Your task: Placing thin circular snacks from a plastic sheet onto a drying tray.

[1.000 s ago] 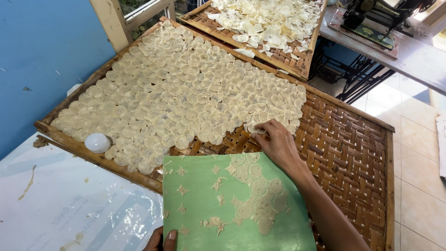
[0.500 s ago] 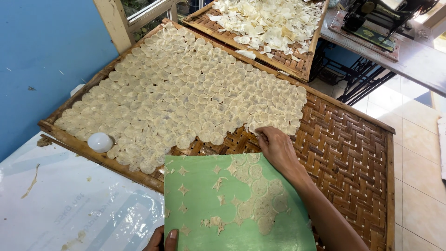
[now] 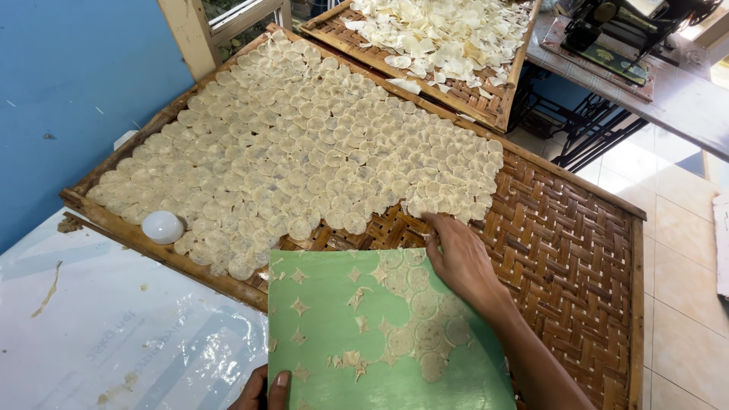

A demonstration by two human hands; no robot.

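Since the earlier frames my right hand [image 3: 459, 262] has slid from the lower edge of the laid-out discs back toward me, and it now rests at the far right corner of the green board [image 3: 380, 334], fingers [image 3: 434, 228] curled loosely, tips just at the nearest row of pale round discs [image 3: 304, 159]. I cannot tell whether anything is pinched between them. The view itself has hardly shifted.

I see my left hand [image 3: 262, 391] only as a thumb and a bit of palm at the board's near left edge, clamped on it and holding it up over the woven bamboo tray [image 3: 577, 250]. A few thin discs [image 3: 421, 319] cling to the board toward its right half, with small star-shaped scraps of the same stuff scattered over the left half.

On the tray, the overlapping discs cover the left and middle, running from the far corner down to the near left rim; the right end is bare weave. A white bulb-shaped object [image 3: 162, 226] sits on the tray's near left rim, touching the discs. Beyond the far edge lies a second tray [image 3: 486, 106] heaped with loose, curled pale chips [image 3: 448, 34]. A sheet of white plastic [image 3: 114, 334] lies below the tray at the lower left.
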